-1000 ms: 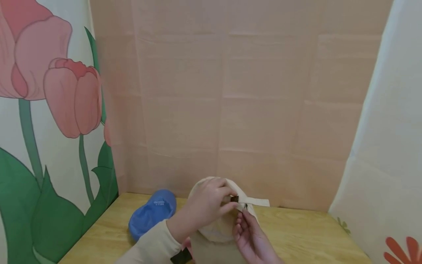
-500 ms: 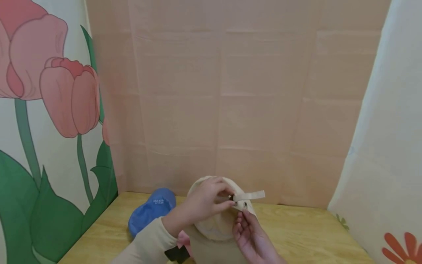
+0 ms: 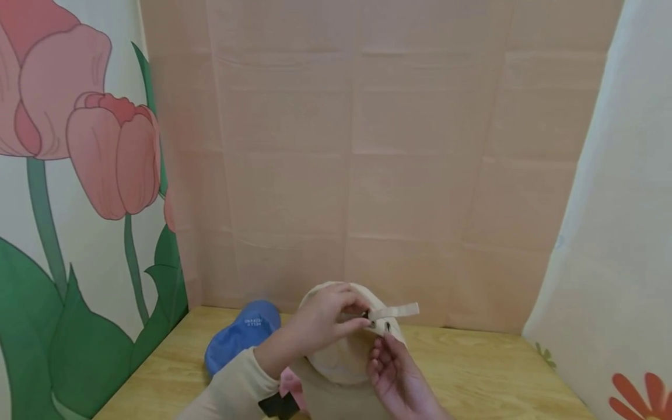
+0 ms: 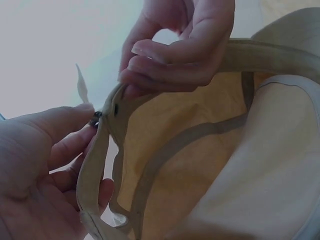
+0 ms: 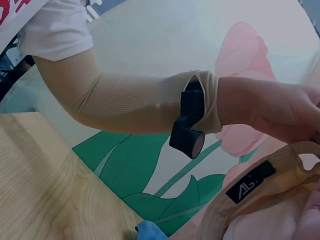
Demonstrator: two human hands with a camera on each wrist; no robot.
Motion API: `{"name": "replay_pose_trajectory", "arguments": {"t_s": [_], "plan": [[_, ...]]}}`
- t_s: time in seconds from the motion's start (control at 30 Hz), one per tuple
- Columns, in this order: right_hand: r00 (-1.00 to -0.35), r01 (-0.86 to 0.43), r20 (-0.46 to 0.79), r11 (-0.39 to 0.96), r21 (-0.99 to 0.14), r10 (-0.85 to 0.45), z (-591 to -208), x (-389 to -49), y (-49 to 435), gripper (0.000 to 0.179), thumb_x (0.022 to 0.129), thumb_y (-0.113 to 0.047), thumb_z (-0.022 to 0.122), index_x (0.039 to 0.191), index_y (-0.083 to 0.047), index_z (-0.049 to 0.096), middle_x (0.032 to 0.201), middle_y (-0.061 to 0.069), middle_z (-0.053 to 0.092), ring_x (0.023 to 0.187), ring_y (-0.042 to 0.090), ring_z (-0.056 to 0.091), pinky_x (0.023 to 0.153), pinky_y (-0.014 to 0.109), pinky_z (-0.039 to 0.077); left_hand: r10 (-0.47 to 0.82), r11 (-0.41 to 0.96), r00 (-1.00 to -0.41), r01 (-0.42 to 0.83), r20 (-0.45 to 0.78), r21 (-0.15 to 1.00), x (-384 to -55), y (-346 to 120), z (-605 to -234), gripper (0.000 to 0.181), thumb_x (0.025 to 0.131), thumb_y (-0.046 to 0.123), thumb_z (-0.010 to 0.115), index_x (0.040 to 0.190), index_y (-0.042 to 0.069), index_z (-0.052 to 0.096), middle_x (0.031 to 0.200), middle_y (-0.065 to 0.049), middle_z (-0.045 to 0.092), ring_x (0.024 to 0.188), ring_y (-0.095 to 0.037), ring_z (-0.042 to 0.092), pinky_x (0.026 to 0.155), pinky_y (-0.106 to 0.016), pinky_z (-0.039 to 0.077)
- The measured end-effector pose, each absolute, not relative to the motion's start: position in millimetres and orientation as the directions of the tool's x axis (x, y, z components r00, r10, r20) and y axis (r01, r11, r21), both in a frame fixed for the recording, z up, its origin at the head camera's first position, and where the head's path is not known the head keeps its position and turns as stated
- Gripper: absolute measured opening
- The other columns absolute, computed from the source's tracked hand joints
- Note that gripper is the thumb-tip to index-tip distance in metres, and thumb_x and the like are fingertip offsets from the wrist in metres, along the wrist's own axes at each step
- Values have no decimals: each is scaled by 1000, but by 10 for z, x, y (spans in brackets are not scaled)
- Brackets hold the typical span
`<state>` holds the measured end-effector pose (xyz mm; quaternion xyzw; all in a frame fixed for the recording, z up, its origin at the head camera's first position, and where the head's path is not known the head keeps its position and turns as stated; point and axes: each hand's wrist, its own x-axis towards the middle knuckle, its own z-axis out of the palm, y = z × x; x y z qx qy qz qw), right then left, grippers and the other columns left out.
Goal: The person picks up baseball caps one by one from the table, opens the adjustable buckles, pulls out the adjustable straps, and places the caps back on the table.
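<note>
A beige cap [image 3: 341,364] is held up between both hands, and its hollow underside and inner seams show in the left wrist view. My left hand [image 3: 325,318] pinches the small dark buckle [image 4: 96,118] on the cap's adjuster strap [image 4: 92,172] between thumb and fingers. From there the loose strap end [image 3: 401,311] sticks out to the right. My right hand [image 3: 396,373] pinches the cap's rear edge beside a dark-rimmed slot [image 3: 388,327], its other fingers curled. Inside the band sits a black label [image 5: 250,182] with white lettering.
A blue cap [image 3: 238,338] with white lettering lies on the wooden table [image 3: 472,373], left of the hands. Behind stands a pinkish-brown backdrop [image 3: 357,146], with a tulip-print sheet [image 3: 112,163] on the left. A dark camera mount [image 5: 190,120] sits on the left wrist.
The loose strap end has tilted upward and shifted slightly left. My left fingers have turned a little at the buckle, so less of its dark part shows. Both hands keep their holds.
</note>
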<state>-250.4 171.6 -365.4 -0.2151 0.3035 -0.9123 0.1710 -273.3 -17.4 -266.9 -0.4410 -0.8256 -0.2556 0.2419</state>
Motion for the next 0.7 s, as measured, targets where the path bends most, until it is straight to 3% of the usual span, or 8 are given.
{"name": "replay_pose_trajectory", "arguments": {"t_s": [0.33, 0.7], "plan": [[-890, 139, 213, -686, -714, -402, -3509, -2441, 1622, 34, 106, -28, 37, 92, -22, 67, 85, -13, 66, 80, -3, 57, 76, 9, 45, 608, 518, -477, 844, 634, 138, -2675, -168, -2658, 20, 88, 26, 72, 101, 12, 70, 101, 4, 66, 96, -11, 59, 86, -20, 48], [-886, 220, 183, -734, -643, -426, -3434, -2423, 1620, 30, 105, -21, 39, 92, -17, 67, 86, -9, 66, 79, -3, 58, 75, 8, 45, 604, 499, -464, 854, 648, 146, -2673, -166, -2676, 20, 87, 26, 73, 100, 11, 71, 101, 3, 66, 97, -11, 60, 86, -20, 49]]}}
